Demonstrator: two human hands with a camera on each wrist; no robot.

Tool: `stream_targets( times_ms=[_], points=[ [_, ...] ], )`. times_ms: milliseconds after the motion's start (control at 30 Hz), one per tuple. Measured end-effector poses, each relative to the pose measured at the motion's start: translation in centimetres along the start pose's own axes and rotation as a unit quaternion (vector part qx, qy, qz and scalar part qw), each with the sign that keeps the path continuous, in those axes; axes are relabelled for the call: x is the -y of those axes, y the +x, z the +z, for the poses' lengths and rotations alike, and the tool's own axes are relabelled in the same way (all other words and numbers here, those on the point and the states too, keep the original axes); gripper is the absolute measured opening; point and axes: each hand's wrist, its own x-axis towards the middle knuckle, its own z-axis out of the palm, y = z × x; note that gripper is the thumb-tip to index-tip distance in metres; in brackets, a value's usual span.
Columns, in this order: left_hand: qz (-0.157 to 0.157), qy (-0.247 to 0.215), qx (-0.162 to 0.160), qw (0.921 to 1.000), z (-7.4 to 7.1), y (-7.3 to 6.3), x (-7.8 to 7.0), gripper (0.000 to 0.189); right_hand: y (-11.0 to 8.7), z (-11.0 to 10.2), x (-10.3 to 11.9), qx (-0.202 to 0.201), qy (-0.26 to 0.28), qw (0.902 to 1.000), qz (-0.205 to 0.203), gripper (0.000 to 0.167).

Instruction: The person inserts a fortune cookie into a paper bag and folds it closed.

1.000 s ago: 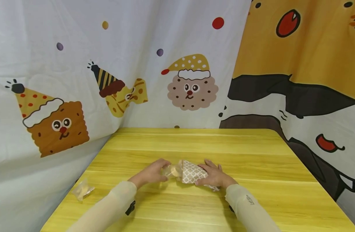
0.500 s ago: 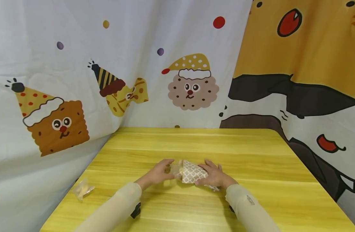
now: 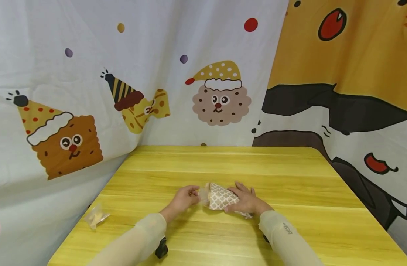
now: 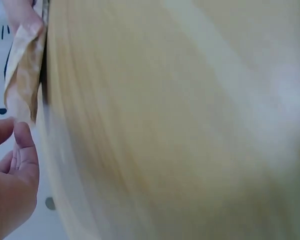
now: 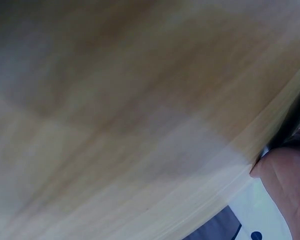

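A beige bag with a white lattice pattern lies on the wooden table, its open end facing left. From that end sticks a clear plastic packet with something pale tan in it. My left hand pinches the packet's outer edge between thumb and finger; the left wrist view shows the fingertips meeting right at the bag's mouth. Across the bag's right part, my right hand grips it, thumb on the near side and fingers over the far side. In the right wrist view only part of this hand shows.
Another small clear packet with tan contents lies near the table's left edge. The yellow wood-grain table reaches back to a hanging cartoon-print curtain, which also runs along both sides.
My left hand has shifted right, and its fingers have closed from a loose spread to a pinch at the packet's edge. The packet sits deeper in the bag. My right hand stays in place.
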Motion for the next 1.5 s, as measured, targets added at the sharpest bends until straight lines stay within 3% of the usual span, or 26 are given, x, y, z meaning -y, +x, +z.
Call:
stream_targets(
  times_ms=[267, 500, 933, 1200, 1500],
  points=[
    [-0.011, -0.016, 0.012, 0.9997, 1.5, 0.5, -0.5, 0.046, 0.2, 0.4, -0.4, -0.001, 0.003, 1.0000, 0.000, 0.097],
    [-0.018, -0.030, -0.014, 0.9993, 1.6, 0.5, -0.6, 0.040, 0.3, 0.2, -0.4, -0.002, 0.003, 1.0000, 0.003, 0.097],
    [-0.018, -0.047, 0.003, 0.9987, 2.3, 0.6, -0.4, 0.033, 0.3, 0.2, -0.2, 0.001, 0.000, 1.0000, 0.003, 0.100],
    [-0.022, -0.052, -0.004, 0.9984, 2.9, 1.1, -0.3, 0.027, 0.2, 0.1, -0.1, -0.005, -0.004, 1.0000, 0.001, 0.099],
    [-0.014, -0.056, 0.019, 0.9981, 3.1, 0.9, -0.5, 0.023, 0.1, 0.1, 0.0, -0.006, -0.002, 1.0000, 0.002, 0.099]
  ],
)
